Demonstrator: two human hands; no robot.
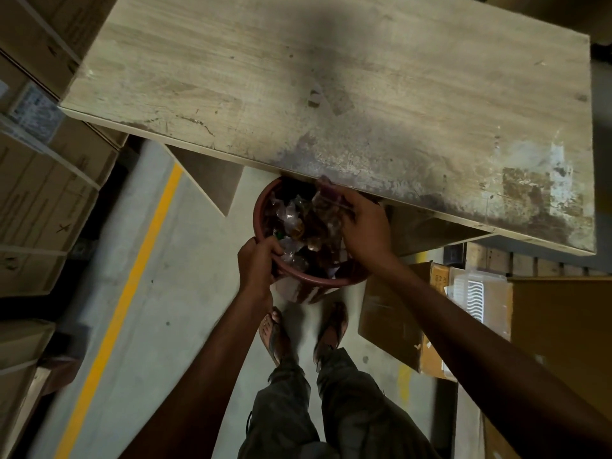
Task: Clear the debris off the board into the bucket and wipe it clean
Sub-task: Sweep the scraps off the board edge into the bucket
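Observation:
A wide wooden board (331, 77) fills the upper half of the view, stained and scuffed near its front edge, with a small scrap (314, 97) lying near its middle. Below the front edge is a reddish-brown bucket (318, 281) full of crumpled clear plastic wrappers (291, 213). My left hand (256, 263) grips the bucket's near rim. My right hand (364, 223) is over the bucket, its fingers closed on a clear plastic wrapper (326, 197) right at the board's edge.
Stacked cardboard boxes (43, 180) line the left side beyond a yellow floor line (132, 276). More cartons (430, 326) and a clear plastic item (470, 293) sit at the right under the board. My sandalled feet (304, 329) stand on the concrete floor.

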